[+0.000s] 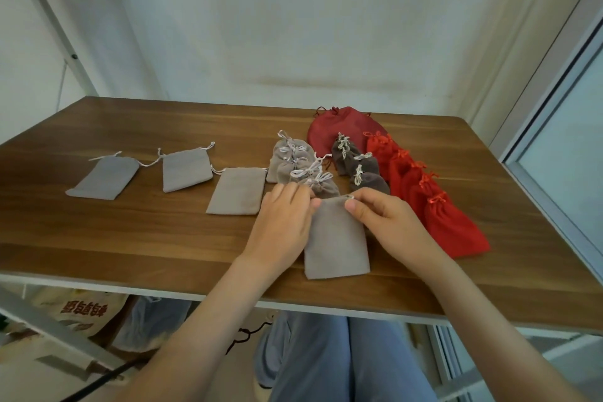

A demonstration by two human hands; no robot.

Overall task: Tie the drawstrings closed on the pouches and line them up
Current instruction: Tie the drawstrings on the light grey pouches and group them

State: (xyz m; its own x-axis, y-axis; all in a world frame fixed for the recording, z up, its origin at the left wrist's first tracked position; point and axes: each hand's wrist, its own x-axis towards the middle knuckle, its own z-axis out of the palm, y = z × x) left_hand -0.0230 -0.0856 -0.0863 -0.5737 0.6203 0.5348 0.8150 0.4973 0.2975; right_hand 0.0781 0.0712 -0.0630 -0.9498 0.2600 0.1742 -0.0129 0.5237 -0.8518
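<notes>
A light grey pouch [337, 241] lies flat near the table's front edge, its mouth facing away from me. My left hand [284, 222] pinches its top left corner and my right hand [378, 217] pinches the top right corner, where a bit of white drawstring shows. Three more untied grey pouches lie flat to the left: one [103, 178], a second [186, 170] and a third [237, 191]. Behind my hands run rows of tied pouches: light grey ones [293, 161], dark grey ones [362, 170] and bright red ones [434, 202].
A large dark red pouch [339, 129] lies at the back of the wooden table [130, 238]. A white wall stands behind, a shelf frame at the left and a window frame at the right. Bags sit on the floor under the table by my knees.
</notes>
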